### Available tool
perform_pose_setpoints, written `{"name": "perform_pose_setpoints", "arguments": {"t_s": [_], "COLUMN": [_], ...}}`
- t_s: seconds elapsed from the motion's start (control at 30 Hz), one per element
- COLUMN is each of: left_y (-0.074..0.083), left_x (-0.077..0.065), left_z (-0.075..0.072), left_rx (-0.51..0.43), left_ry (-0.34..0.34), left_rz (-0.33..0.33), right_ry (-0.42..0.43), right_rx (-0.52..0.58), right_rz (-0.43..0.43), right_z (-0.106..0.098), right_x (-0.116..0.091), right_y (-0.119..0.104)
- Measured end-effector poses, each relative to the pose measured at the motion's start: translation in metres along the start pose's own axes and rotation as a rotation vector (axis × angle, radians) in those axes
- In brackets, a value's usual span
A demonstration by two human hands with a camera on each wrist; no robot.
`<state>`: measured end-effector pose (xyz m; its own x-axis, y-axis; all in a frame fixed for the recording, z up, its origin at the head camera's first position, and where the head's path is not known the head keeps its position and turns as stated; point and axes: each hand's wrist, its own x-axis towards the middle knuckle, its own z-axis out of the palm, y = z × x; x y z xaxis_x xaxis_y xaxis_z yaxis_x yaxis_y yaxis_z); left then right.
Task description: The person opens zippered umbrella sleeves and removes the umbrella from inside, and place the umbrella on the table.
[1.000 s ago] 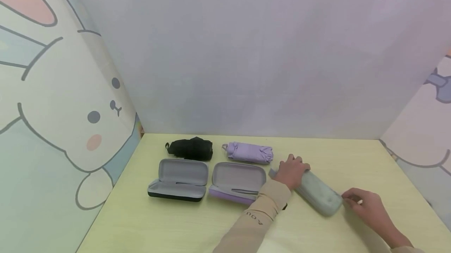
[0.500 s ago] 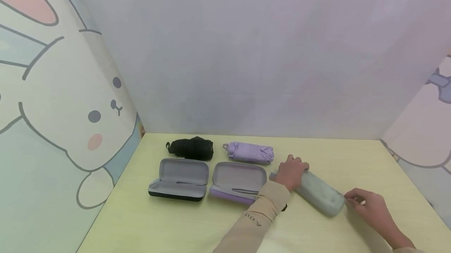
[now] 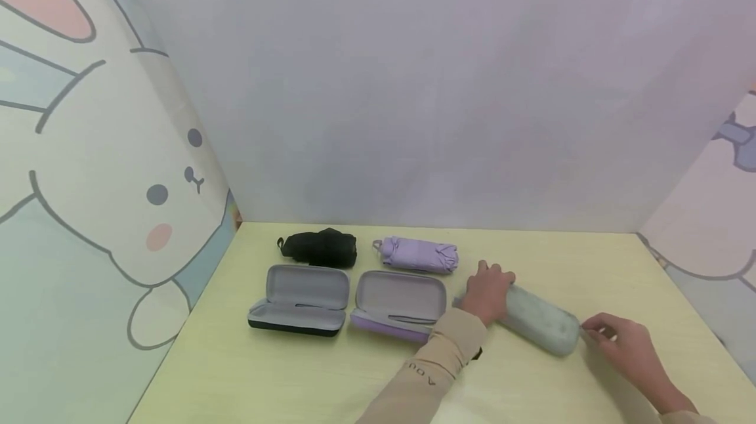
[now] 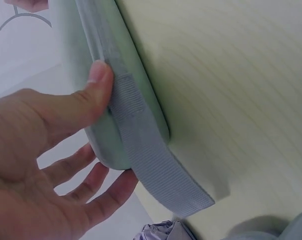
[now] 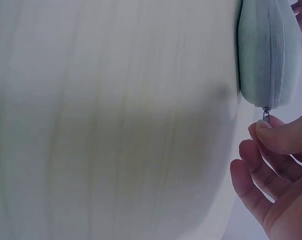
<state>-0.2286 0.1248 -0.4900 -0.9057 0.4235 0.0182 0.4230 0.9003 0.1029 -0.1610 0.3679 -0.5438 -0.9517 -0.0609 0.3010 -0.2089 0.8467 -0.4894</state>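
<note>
A pale green zippered case [image 3: 541, 320] lies closed on the table, slanting down to the right. My left hand [image 3: 488, 292] grips its far-left end; in the left wrist view the thumb presses on the zipper side beside a grey strap [image 4: 160, 160], fingers round the other side. At the opposite end, my right hand [image 3: 623, 345] pinches the small metal zipper pull [image 5: 266, 116] between thumb and index finger. The zipper [image 5: 271, 55] runs along the case's side up to that pull. The other right fingers are loosely curled.
Left of my left hand stand an open purple case [image 3: 401, 296] and an open black case [image 3: 301, 309], both grey-lined. Behind them lie a folded lilac umbrella [image 3: 418, 255] and a folded black umbrella [image 3: 321, 249]. A pale wall [image 3: 437, 96] rises at the table's back.
The green case's right end has swung slightly up and to the right, with my right hand following a little to the right. Both hands keep their hold.
</note>
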Motion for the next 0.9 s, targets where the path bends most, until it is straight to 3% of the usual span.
{"name": "perform_pose_setpoints", "arguments": {"t_s": [0.63,0.9], "left_y": [0.0039,0.0045], "left_x": [-0.0056,-0.0078], "left_z": [0.0048,0.0025], "left_rx": [0.007,-0.002], "left_ry": [0.07,0.057], "left_rz": [-0.061,-0.065], "right_ry": [-0.016,-0.03], "right_rx": [-0.031,-0.037], "right_rz": [0.034,0.053], "right_z": [-0.0038,-0.0049], "right_x": [-0.0073,-0.0091], "right_y": [-0.0033,-0.0046]}}
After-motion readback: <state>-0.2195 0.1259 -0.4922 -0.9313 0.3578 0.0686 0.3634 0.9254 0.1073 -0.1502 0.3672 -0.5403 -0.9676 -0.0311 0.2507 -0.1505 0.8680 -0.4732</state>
